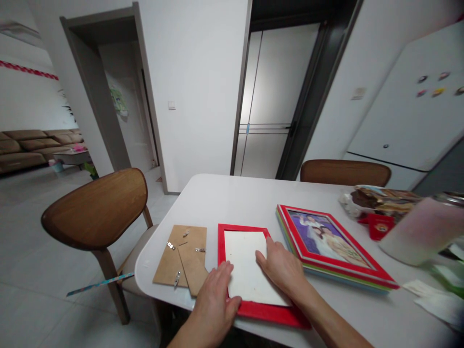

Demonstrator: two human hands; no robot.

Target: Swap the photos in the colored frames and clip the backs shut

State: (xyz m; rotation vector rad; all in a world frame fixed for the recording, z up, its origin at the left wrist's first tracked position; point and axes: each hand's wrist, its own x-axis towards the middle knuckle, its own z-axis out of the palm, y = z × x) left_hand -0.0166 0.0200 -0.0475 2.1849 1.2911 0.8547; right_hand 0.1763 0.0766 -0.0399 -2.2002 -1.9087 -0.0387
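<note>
A red picture frame lies face down at the table's near edge, with a white sheet or board inside its opening. My left hand rests on the frame's left side, fingers stretched out together and thumb apart, near the lower left of the white sheet. On the right side, my right hand lies over the frame's edge with its thumb on the white sheet; some of its fingertips are hidden. Left of the frame is a brown backing board with metal clips and a fold-out stand, close to my left hand.
Stacked picture frames, the top one red with a photo, lie to the right. Beyond them are a pinkish jar, a red packet and plastic bags. Wooden chairs stand left and behind the white table.
</note>
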